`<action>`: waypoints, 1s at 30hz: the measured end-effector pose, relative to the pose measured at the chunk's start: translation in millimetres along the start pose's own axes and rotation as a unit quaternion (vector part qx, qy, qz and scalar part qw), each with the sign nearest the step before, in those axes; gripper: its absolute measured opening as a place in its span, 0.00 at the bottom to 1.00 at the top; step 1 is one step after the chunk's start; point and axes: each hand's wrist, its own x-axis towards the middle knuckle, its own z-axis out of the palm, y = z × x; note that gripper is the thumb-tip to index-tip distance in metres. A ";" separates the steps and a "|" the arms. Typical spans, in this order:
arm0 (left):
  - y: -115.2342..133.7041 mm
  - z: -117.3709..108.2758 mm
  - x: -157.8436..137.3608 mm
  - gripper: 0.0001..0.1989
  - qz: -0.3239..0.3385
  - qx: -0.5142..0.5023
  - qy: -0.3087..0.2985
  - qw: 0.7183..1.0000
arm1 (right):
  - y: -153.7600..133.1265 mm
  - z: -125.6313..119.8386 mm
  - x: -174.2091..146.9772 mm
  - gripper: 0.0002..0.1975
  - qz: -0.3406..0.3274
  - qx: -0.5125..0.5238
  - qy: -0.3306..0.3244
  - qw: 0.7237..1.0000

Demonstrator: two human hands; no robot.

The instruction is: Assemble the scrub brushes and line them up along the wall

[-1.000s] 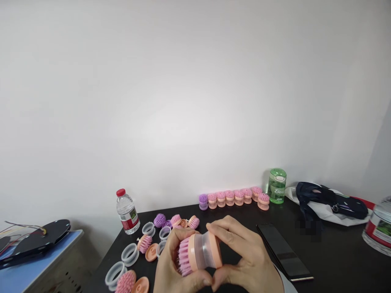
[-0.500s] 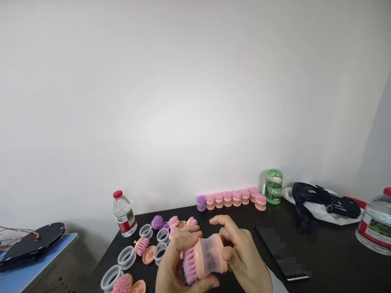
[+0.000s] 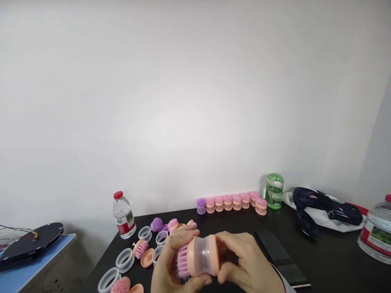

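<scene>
Head view: peach brush (image 3: 198,257) held up over the black surface (image 3: 330,260).
Left hand (image 3: 167,260) has its grip around the brush. Bristles (image 3: 183,261) look bendy; the clear middle (image 3: 203,255) looks light, hard, maybe slippery, so hold the peach base (image 3: 214,254) by its rim. Right hand (image 3: 246,260) bends its fingers there; I cannot tell if they squeeze.

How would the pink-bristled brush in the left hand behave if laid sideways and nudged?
The pink-bristled brush would probably roll, given its rounded body. Its clear waist looks glossy, so it may be slippery. The thin bristles will likely bend.
</scene>
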 end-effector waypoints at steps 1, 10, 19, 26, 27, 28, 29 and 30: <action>0.6 0.2 -0.2 0.30 0.000 0.005 0.002 1.000 | 1.7 0.7 0.3 0.37 -0.007 0.005 0.014 1.000; -1.6 0.0 0.6 0.27 0.030 0.038 0.010 0.999 | 1.9 -0.6 -2.9 0.30 -0.073 -0.038 0.049 0.995; -18.6 -24.5 19.9 0.22 0.150 0.244 -0.104 0.952 | 19.7 7.5 4.5 0.26 0.044 0.010 -0.005 0.999; -77.9 -28.9 26.5 0.28 0.234 0.430 -0.195 0.850 | 29.7 19.2 3.4 0.34 0.037 -0.062 -0.083 0.994; -90.5 -24.5 22.5 0.29 0.256 0.420 -0.167 0.854 | 31.4 21.6 2.6 0.34 0.040 -0.065 -0.081 0.994; -102.7 -19.5 18.1 0.29 0.274 0.408 -0.135 0.860 | 34.1 23.5 1.7 0.34 0.052 -0.071 -0.073 0.993; -113.9 -14.3 13.9 0.29 0.275 0.398 -0.115 0.867 | 38.0 24.7 0.5 0.35 0.069 -0.080 -0.062 0.992; -123.5 -9.1 10.1 0.30 0.264 0.387 -0.109 0.877 | 43.1 25.1 -0.9 0.35 0.086 -0.089 -0.054 0.991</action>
